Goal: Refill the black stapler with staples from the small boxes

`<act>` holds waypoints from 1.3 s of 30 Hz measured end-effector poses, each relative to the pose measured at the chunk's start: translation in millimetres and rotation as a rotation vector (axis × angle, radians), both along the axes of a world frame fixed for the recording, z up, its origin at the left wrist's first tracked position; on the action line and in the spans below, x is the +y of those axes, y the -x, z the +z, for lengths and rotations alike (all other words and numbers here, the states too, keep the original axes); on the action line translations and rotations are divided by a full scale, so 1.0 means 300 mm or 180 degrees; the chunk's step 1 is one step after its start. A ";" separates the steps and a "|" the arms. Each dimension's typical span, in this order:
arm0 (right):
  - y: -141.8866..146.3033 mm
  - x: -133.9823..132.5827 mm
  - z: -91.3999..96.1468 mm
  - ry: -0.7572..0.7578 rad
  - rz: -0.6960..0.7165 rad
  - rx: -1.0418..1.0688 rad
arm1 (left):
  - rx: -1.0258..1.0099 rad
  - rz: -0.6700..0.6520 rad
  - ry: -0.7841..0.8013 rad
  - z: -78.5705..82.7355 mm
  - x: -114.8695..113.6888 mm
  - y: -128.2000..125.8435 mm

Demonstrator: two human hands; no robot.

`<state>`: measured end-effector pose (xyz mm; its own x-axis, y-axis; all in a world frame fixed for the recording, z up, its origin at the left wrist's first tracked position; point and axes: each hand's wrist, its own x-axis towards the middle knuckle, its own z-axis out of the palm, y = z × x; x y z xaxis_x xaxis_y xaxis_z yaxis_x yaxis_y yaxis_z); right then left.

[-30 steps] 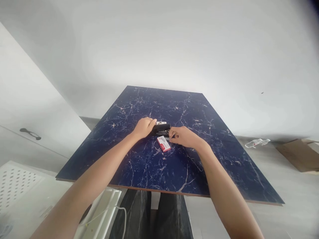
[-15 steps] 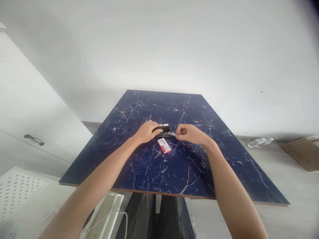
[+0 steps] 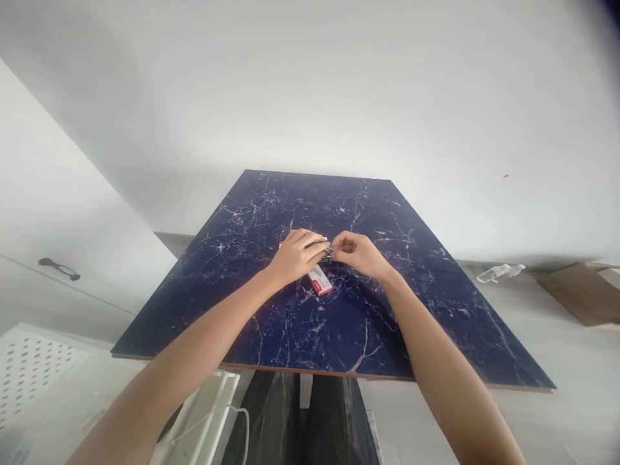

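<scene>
My left hand (image 3: 296, 256) lies over a black stapler, which is almost wholly hidden under its fingers; only a sliver of metal (image 3: 327, 249) shows at the hand's right edge. My right hand (image 3: 357, 253) meets it there, thumb and forefinger pinched at that metal end. Whether they hold a strip of staples is too small to tell. A small red and white staple box (image 3: 320, 281) lies on the dark blue marbled tabletop (image 3: 339, 323), just below and between both hands.
A white cabinet door with a dark handle (image 3: 59, 267) stands at the left. A white perforated panel (image 3: 29, 368) and a white cable lie on the floor at lower left. At the right are a clear plastic bottle (image 3: 498, 272) and a brown cardboard piece (image 3: 578, 294).
My left hand has slid forward and now covers the stapler, which showed before. My right hand has moved left until its pinched fingers meet the left hand. The staple box has stayed put.
</scene>
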<state>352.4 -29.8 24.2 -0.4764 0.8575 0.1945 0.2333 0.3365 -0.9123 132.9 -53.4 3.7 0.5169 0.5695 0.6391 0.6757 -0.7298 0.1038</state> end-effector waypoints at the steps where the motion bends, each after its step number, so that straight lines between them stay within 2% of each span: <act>1: 0.002 0.000 -0.001 0.0035 -0.0022 0.0036 | 0.0010 0.0028 -0.0017 0.000 0.000 0.000; 8: 0.025 -0.012 -0.001 0.0491 -0.0182 0.0691 | -0.0129 0.0195 -0.0086 0.014 -0.010 -0.004; 13: 0.059 -0.040 0.004 0.0317 -0.0185 0.1060 | -0.0190 0.0528 -0.0140 0.020 -0.036 -0.036; 16: 0.073 -0.040 -0.001 0.0225 -0.0278 0.1084 | -0.0160 0.0514 -0.0084 0.024 -0.046 -0.048; 20: 0.038 -0.009 -0.004 -0.0239 -0.0714 0.0616 | -0.0124 0.0652 0.0039 0.027 -0.047 -0.046; 23: -0.023 0.019 0.001 -0.0940 -0.1008 -0.0428 | -0.0038 0.0877 0.0207 0.022 -0.040 -0.036; 26: -0.061 0.032 0.002 -0.1389 -0.0954 -0.1207 | 0.0025 0.0959 0.0435 0.009 -0.029 -0.030; 28: -0.061 0.031 -0.002 -0.1376 -0.0779 -0.1276 | 0.0012 0.0974 0.0524 0.001 -0.024 -0.029; 34: -0.028 0.019 -0.017 -0.1034 -0.0465 -0.0874 | 0.0055 0.1009 0.0530 0.000 -0.023 -0.030; 39: -0.047 0.028 -0.016 -0.0898 -0.0337 -0.1045 | 0.0062 0.1078 0.0602 0.002 -0.024 -0.026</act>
<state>366.4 -21.4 19.4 -0.4644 0.8399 0.2809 0.5420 0.5204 -0.6599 140.6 -60.7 4.3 0.2903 0.8170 0.4983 0.8784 -0.4341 0.1999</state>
